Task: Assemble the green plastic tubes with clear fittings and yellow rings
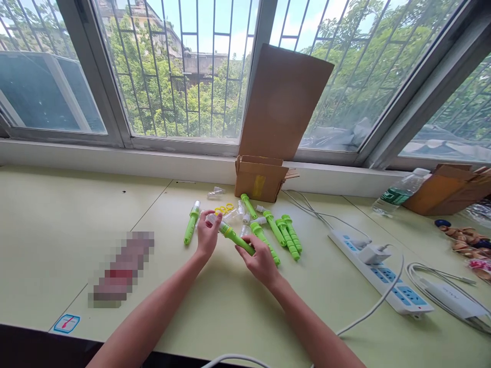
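Note:
Between both hands, just above the table, is a slim green plastic tube point(238, 240) with a yellow ring near its clear end. My right hand point(261, 259) is closed around its lower green end. At the other end, the fingers of my left hand point(207, 236) pinch a clear plastic cap point(213, 219); whether the cap is fully seated on the tube I cannot tell. A capped green tube point(191, 223) lies left of my left hand. Several more green tubes point(289, 239) lie to the right, some ribbed. Yellow rings point(224, 209) and clear caps point(231, 214) lie behind the hands.
An open cardboard box point(258, 180) stands against the window sill. To the right are a white power strip point(379, 276) with cables, a white adapter point(452, 299), a water bottle point(401, 193) and another box point(447, 191). A pixelated patch point(121, 271) covers something at left.

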`<state>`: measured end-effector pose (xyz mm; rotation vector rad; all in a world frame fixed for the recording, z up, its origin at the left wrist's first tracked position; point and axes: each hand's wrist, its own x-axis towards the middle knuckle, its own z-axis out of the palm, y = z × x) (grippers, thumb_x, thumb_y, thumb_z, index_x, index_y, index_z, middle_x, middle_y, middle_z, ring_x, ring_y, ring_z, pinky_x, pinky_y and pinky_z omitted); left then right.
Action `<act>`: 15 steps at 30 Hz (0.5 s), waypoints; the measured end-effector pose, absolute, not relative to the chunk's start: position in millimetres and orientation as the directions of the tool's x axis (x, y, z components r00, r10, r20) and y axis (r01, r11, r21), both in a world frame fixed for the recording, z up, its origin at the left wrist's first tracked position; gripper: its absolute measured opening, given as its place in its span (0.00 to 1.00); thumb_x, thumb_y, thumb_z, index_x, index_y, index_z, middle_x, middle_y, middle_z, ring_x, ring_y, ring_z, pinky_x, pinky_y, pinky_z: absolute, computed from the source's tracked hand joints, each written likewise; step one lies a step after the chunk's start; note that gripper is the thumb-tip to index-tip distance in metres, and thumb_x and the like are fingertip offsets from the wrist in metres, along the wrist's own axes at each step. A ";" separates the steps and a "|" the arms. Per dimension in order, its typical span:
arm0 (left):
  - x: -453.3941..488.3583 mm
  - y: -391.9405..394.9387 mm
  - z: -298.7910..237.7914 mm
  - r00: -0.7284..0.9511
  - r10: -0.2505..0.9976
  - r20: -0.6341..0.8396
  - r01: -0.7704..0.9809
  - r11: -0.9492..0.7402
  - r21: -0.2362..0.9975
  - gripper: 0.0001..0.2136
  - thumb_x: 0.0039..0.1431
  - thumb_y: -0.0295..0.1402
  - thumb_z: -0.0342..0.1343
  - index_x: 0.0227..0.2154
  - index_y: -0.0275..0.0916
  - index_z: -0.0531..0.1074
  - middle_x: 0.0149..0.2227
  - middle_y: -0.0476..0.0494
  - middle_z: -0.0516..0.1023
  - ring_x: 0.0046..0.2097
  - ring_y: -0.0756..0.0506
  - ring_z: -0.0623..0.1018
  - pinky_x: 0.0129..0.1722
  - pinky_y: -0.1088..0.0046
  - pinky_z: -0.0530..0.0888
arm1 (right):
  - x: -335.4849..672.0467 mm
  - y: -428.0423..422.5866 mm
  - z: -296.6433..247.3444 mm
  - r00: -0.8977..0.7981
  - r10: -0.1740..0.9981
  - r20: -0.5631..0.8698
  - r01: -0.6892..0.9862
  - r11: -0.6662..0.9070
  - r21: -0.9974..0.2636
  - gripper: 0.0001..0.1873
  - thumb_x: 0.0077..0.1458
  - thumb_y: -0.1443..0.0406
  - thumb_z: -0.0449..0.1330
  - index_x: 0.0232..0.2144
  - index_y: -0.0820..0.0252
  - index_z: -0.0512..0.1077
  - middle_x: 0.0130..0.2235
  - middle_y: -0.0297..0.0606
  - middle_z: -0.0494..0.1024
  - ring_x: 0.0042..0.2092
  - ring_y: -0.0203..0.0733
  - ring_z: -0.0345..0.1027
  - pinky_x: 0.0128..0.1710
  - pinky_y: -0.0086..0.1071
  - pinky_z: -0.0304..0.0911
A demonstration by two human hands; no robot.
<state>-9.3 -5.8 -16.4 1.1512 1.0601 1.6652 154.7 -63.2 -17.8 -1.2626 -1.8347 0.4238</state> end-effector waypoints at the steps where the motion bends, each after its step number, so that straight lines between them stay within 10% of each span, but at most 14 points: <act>1: -9.3 -5.1 -17.3 -0.239 0.938 0.252 -0.164 -0.295 0.942 0.21 0.49 0.49 0.59 0.39 0.38 0.65 0.22 0.53 0.67 0.22 0.52 0.67 0.21 0.79 0.63 | 155.3 -63.3 -17.4 -0.135 0.882 0.452 0.613 0.433 -0.661 0.10 0.54 0.58 0.57 0.34 0.58 0.71 0.32 0.39 0.75 0.31 0.43 0.67 0.30 0.33 0.60; 15: -10.4 -5.3 -16.4 -0.159 0.964 0.214 -0.189 -0.242 0.952 0.21 0.53 0.47 0.56 0.44 0.36 0.67 0.32 0.41 0.77 0.27 0.49 0.75 0.25 0.75 0.71 | 151.2 -60.8 -15.2 -0.290 0.948 -0.128 0.078 -0.110 -0.991 0.19 0.53 0.50 0.54 0.25 0.60 0.64 0.20 0.31 0.67 0.16 0.30 0.52 0.14 0.25 0.47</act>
